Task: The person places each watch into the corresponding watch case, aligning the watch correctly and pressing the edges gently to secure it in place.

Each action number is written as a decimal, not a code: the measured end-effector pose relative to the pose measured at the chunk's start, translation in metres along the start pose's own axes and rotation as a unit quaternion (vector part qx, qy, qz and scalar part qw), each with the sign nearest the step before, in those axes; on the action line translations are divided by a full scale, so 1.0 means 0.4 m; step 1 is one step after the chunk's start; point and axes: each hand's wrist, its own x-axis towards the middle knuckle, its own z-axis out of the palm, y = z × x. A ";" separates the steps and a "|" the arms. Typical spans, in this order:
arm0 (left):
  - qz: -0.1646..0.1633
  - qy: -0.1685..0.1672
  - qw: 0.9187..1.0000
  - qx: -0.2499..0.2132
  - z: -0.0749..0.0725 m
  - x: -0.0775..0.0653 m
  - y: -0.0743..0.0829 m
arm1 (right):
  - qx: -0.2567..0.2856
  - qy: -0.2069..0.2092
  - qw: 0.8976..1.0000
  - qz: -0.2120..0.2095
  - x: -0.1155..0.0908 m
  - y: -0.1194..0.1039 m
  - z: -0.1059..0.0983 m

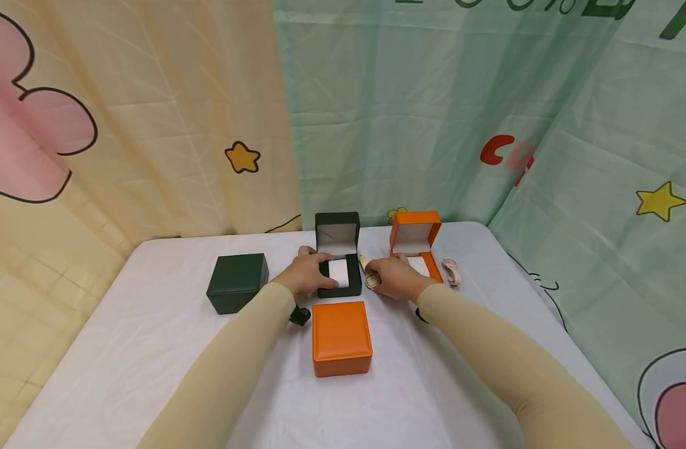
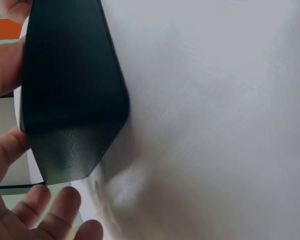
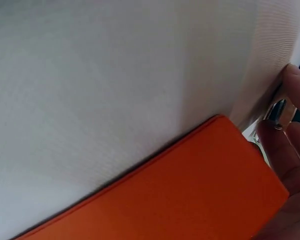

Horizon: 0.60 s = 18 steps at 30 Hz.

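Observation:
A dark watch box (image 1: 354, 274) stands with its lid raised and a white cushion (image 1: 338, 273) inside. My left hand (image 1: 305, 272) is at its left side, thumb and index finger spread over the rim beside the cushion. In the left wrist view the box's dark wall (image 2: 70, 70) fills the middle, and the other fingers (image 2: 65, 202) hang loosely by its corner. To the right of this box, my right hand (image 1: 396, 276) pinches a wristwatch (image 1: 372, 280) with a pale strap. The right wrist view shows the watch (image 3: 277, 111) between thumb and fingers.
Behind my right hand stands an orange box (image 1: 415, 219) with its lid up and a white cushion inside. A pink-strapped watch (image 1: 451, 272) lies right of it. A closed green box (image 1: 237, 280) is at left; a closed orange box (image 1: 342, 337) sits in front.

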 end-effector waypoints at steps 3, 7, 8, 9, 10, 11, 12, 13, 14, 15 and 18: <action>0.003 0.010 1.000 0.003 0.004 0.001 -0.001 | 0.007 0.004 1.000 0.000 0.000 0.000 0.000; 0.013 0.018 1.000 0.007 0.007 0.002 -0.002 | 0.012 0.008 1.000 -0.001 -0.001 0.002 0.001; 0.016 0.019 1.000 0.007 0.007 0.001 -0.002 | 0.013 0.008 1.000 -0.001 -0.001 0.002 0.002; 0.019 0.020 1.000 0.009 0.007 0.000 -0.001 | 0.015 0.008 1.000 -0.001 -0.001 0.003 0.002; 0.022 0.021 1.000 0.008 0.007 -0.001 -0.001 | 0.016 0.009 1.000 -0.001 0.000 0.004 0.003; 0.024 0.021 0.999 0.008 0.006 -0.002 0.000 | 0.017 0.009 1.000 -0.001 0.000 0.004 0.004; 0.027 0.021 0.999 0.008 0.005 -0.003 0.000 | 0.018 0.010 1.000 -0.002 0.001 0.005 0.005; 0.030 0.022 0.999 0.010 0.004 -0.004 0.001 | 0.018 0.011 1.000 -0.004 0.001 0.006 0.006; 0.033 0.023 0.999 0.012 0.004 -0.005 0.001 | 0.019 0.012 1.000 -0.006 0.002 0.007 0.007; 0.035 0.025 0.999 0.016 0.003 -0.005 0.000 | 0.019 0.014 1.000 -0.009 0.002 0.008 0.007; 0.041 0.032 0.998 0.032 0.003 -0.005 0.000 | 0.021 0.017 1.000 -0.016 0.001 0.009 0.008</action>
